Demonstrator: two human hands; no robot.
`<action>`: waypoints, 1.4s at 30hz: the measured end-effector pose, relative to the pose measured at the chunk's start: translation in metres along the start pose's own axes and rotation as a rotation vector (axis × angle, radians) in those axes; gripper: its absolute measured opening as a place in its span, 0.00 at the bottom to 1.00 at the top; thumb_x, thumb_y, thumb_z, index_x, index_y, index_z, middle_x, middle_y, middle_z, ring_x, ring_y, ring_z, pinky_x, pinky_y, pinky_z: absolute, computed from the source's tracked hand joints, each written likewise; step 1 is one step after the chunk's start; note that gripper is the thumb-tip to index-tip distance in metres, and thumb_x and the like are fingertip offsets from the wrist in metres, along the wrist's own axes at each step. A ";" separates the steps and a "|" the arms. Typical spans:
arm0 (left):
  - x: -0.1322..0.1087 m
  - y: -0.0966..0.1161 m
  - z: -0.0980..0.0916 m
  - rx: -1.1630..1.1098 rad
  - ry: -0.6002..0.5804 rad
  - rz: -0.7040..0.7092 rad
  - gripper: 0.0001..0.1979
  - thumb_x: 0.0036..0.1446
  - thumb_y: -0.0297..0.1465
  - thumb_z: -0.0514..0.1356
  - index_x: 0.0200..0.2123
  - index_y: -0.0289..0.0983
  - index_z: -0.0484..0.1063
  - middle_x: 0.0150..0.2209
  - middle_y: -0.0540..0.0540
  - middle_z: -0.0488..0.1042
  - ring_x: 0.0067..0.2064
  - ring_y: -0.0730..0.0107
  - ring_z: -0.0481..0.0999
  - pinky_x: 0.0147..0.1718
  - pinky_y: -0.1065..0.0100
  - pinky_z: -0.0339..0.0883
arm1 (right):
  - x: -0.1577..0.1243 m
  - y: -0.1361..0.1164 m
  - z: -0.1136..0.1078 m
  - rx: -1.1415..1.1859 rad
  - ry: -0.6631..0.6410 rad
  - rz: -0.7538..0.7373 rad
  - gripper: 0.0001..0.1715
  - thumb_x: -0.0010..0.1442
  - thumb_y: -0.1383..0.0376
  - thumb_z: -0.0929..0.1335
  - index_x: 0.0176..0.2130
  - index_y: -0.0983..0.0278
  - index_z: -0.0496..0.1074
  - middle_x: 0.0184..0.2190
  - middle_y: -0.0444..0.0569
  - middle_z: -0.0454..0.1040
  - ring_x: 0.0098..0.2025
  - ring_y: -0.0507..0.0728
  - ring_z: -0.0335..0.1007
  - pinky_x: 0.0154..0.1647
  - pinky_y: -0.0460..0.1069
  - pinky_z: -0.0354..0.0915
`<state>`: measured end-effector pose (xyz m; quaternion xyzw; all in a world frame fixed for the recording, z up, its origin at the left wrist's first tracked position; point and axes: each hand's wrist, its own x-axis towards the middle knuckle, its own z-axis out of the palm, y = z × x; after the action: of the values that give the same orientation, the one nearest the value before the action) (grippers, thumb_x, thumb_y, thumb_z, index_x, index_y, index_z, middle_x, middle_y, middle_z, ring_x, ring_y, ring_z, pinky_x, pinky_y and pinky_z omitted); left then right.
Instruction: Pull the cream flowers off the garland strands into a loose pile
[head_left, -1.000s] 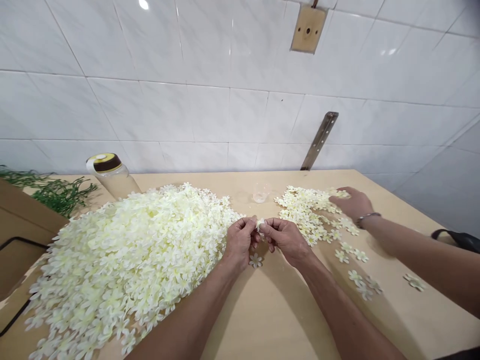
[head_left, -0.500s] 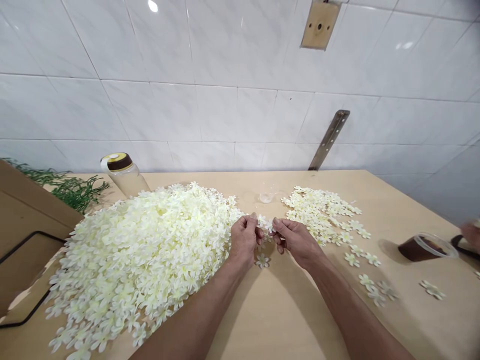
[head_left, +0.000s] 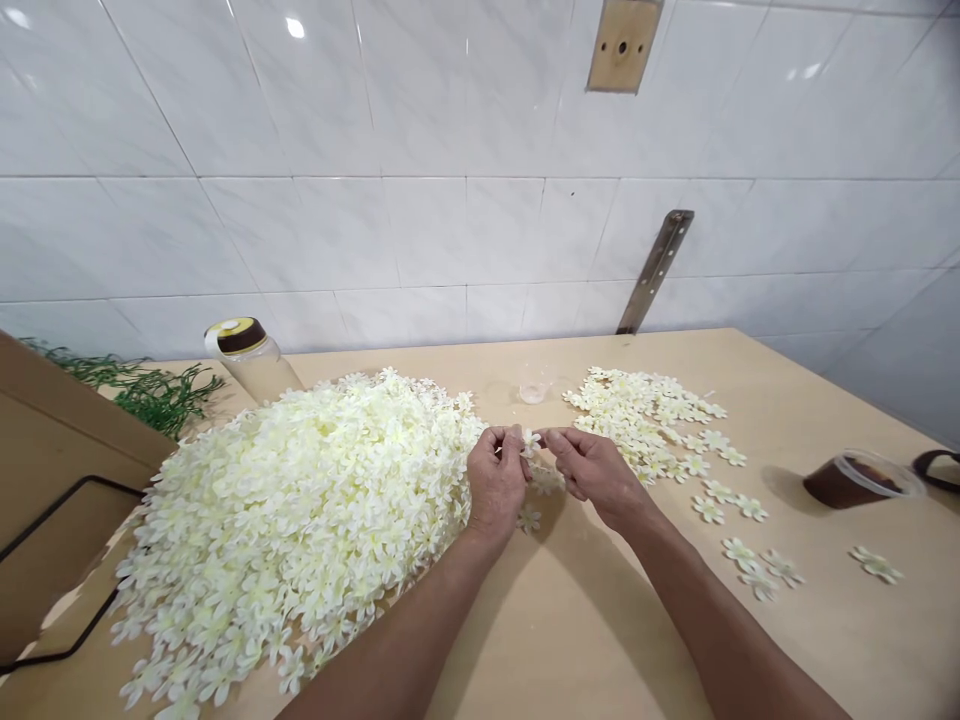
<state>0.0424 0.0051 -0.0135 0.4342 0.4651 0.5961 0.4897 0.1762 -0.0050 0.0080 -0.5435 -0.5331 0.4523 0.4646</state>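
Observation:
Between my hands is a small white artificial flower, pinched by the thumb and fingers of my left hand. My right hand is closed, its index finger reaching to the flower's edge; whatever its fingertips hold is too small or hidden. Left of my left hand spreads a big heap of cream-white artificial flowers. Beyond my right hand lies a flatter group of similar flowers. A loose flower rests on the table under my hands. Just behind them sits a small clear dish.
The wooden table meets a tiled wall. A bottle, green plastic foliage and a brown box stand at left. At right are a cup of dark drink, a dark object and several scattered flowers.
The flower has come away from my right fingertips and sits in my left fingers. My right index finger is now stretched toward it. Another person's hand at the right edge has left view.

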 end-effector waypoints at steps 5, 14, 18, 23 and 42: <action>-0.006 0.003 0.001 0.106 0.004 0.078 0.13 0.59 0.41 0.59 0.28 0.38 0.67 0.16 0.55 0.64 0.18 0.76 0.63 0.21 0.74 0.59 | 0.000 0.000 0.008 0.034 -0.039 0.011 0.24 0.53 0.47 0.71 0.28 0.66 0.74 0.17 0.39 0.59 0.17 0.47 0.50 0.16 0.44 0.51; -0.006 0.000 0.002 -0.010 -0.028 -0.019 0.13 0.61 0.41 0.55 0.35 0.36 0.69 0.21 0.55 0.64 0.17 0.80 0.64 0.18 0.77 0.59 | 0.002 0.008 0.005 0.085 -0.057 -0.001 0.26 0.54 0.46 0.70 0.22 0.64 0.65 0.16 0.38 0.58 0.15 0.47 0.52 0.15 0.44 0.52; -0.004 0.000 0.002 -0.059 -0.032 -0.036 0.15 0.61 0.43 0.55 0.35 0.36 0.70 0.25 0.54 0.65 0.18 0.80 0.66 0.17 0.77 0.60 | 0.001 0.007 0.007 0.110 -0.063 0.016 0.28 0.55 0.43 0.69 0.22 0.63 0.62 0.15 0.38 0.58 0.15 0.47 0.52 0.14 0.44 0.52; -0.008 0.004 0.004 -0.067 -0.109 -0.102 0.19 0.59 0.47 0.56 0.33 0.36 0.70 0.19 0.54 0.65 0.16 0.78 0.64 0.14 0.76 0.56 | 0.000 0.006 0.008 0.064 -0.038 0.004 0.30 0.56 0.42 0.67 0.21 0.63 0.62 0.15 0.39 0.59 0.14 0.48 0.54 0.14 0.44 0.53; 0.000 0.004 -0.001 -0.315 -0.345 -0.399 0.17 0.50 0.44 0.65 0.27 0.37 0.67 0.15 0.53 0.65 0.16 0.78 0.61 0.13 0.76 0.51 | 0.003 0.010 -0.003 -0.218 0.008 -0.016 0.31 0.59 0.43 0.64 0.19 0.62 0.60 0.13 0.39 0.57 0.16 0.49 0.53 0.17 0.45 0.50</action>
<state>0.0407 0.0042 -0.0094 0.3479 0.3531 0.4702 0.7302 0.1804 -0.0020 -0.0017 -0.5884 -0.5814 0.3858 0.4087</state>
